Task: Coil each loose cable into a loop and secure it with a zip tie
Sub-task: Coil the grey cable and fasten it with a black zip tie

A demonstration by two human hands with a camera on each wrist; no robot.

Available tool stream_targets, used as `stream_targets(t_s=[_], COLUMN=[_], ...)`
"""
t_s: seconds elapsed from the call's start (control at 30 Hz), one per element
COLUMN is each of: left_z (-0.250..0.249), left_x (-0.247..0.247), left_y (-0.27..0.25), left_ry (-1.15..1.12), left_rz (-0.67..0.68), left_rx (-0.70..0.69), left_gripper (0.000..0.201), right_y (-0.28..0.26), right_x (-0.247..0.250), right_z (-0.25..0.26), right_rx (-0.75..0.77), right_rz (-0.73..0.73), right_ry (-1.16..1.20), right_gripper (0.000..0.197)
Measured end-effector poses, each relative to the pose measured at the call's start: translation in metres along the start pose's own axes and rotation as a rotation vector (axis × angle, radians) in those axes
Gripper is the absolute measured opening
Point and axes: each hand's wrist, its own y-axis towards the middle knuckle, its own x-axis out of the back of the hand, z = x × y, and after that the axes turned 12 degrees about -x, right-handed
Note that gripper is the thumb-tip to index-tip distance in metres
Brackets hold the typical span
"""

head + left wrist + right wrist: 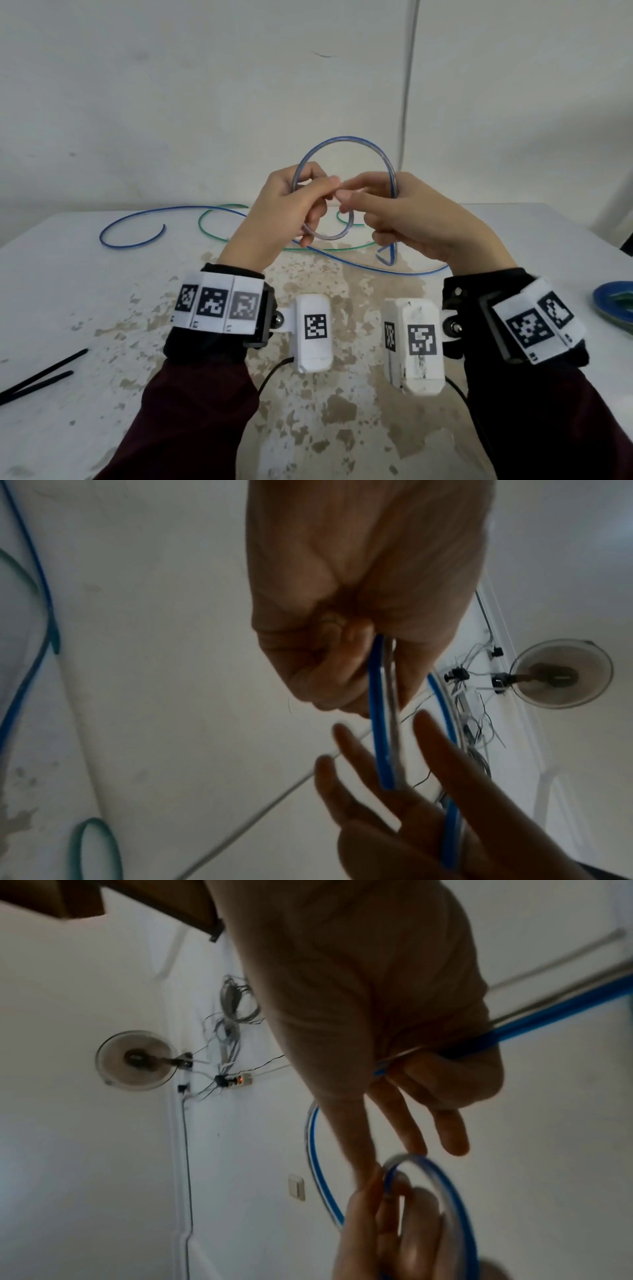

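Note:
In the head view both hands are raised above the table (pixel 102 308) and share a coil of blue cable (pixel 346 139). My left hand (pixel 308 202) grips the coil's left side, thumb and fingers curled round its strands (pixel 377 696). My right hand (pixel 376 209) holds the right side. In the right wrist view its ring and little fingers curl round the blue cable (pixel 548 1019) while its other fingers reach toward the left hand. The cable's loose tail trails down and left across the table. A green cable (pixel 200 222) lies uncoiled beneath the hands. Two black zip ties (pixel 51 367) lie front left.
A blue plate (pixel 613 298) holding something green sits at the table's right edge. A white wall stands close behind the table, with a pale pipe (pixel 409 85) running down it. The tabletop paint is worn through in the middle.

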Motion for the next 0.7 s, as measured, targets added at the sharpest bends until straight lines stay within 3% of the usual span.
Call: stream_targets(t_s=[0.1, 0.33, 0.57, 0.7], left_z=[-0.001, -0.007, -0.01, -0.011], left_x=[0.01, 0.016, 0.03, 0.032], left_y=[-0.002, -0.008, -0.012, -0.009], left_ry=[0.053, 0.174, 0.066, 0.014], left_rz=[0.068, 0.276, 0.274, 0.14], left_rx=[0.091, 0.149, 0.074, 0.001], left_gripper=[0.028, 0.021, 0.023, 0.027], right_y=[-0.004, -0.009, -0.012, -0.01], right_x=[0.006, 0.004, 0.017, 0.012], right_z=[0.003, 0.012, 0.01, 0.005], right_rx=[0.104, 0.258, 0.176, 0.055], right_rz=[-0.085, -0.201, -0.183, 0.013], right_ry=[-0.078, -0.095, -0.094, -0.174], right_gripper=[0.04, 0.033, 0.03, 0.035])
